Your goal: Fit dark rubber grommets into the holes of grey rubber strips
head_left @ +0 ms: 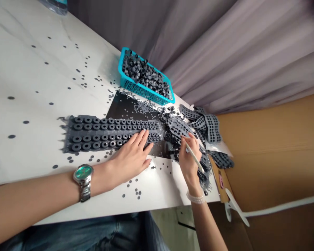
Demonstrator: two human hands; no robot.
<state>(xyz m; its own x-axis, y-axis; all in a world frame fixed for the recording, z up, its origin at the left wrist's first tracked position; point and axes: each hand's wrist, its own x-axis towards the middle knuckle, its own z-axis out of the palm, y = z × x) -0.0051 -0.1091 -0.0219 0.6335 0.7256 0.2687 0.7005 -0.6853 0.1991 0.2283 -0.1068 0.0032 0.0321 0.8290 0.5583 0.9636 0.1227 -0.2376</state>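
Note:
A dark grey rubber sheet [80,133] with rows of moulded rings lies lengthwise on the white table. My left hand [131,156] rests flat near its right end, fingers stretched over the rings. A slim, pale, pen-like stick [194,158] is gripped in my right hand [188,164], its upper end leaning toward me. The fingertips of that hand are at a grey sheet full of holes [180,127], which lies on a pile at the right. The stick's working tip is hidden by my fingers.
Behind the sheets stands a turquoise basket [146,94] heaped with small dark rubber pieces. A black mat [120,106] lies partly under the ringed sheet. Small dark discs [25,122] are scattered about. More perforated sheets [213,129] lie at the right, near cardboard [272,146] and a white clip [237,207].

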